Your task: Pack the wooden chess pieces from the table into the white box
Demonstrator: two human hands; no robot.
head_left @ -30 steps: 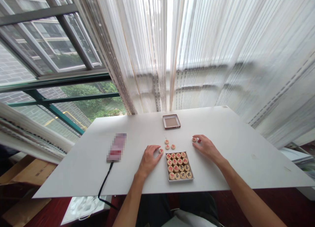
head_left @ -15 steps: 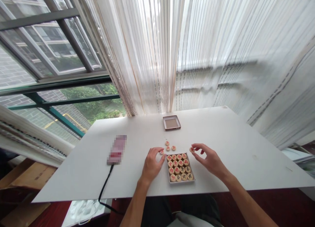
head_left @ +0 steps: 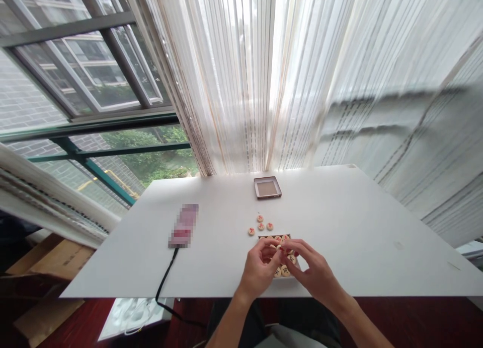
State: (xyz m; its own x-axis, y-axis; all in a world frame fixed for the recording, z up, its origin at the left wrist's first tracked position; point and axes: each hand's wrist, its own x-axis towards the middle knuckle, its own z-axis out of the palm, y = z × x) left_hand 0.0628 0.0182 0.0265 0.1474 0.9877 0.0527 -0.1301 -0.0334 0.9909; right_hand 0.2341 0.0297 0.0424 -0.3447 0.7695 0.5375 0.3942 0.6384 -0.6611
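My left hand and my right hand meet above the open box of Chinese chess pieces. A small round wooden xiangqi piece shows between their fingertips, and both hands are closed around it. Several pieces with red or black characters fill the box in rows, such as a black-marked piece near the front; my fingers hide much of the rest. Just beyond the box, several red-marked pieces lie loose on the table, with one loose piece set off to the left.
The shallow box lid lies farther back on the white table. A blurred-out phone-like object with a black cable lies to the left. Behind the table hang string curtains; a cardboard box is low at left.
My right hand has carried its piece leftward over the box. My left hand has left the loose piece on the table and moved right to meet it. The view has shifted slightly.
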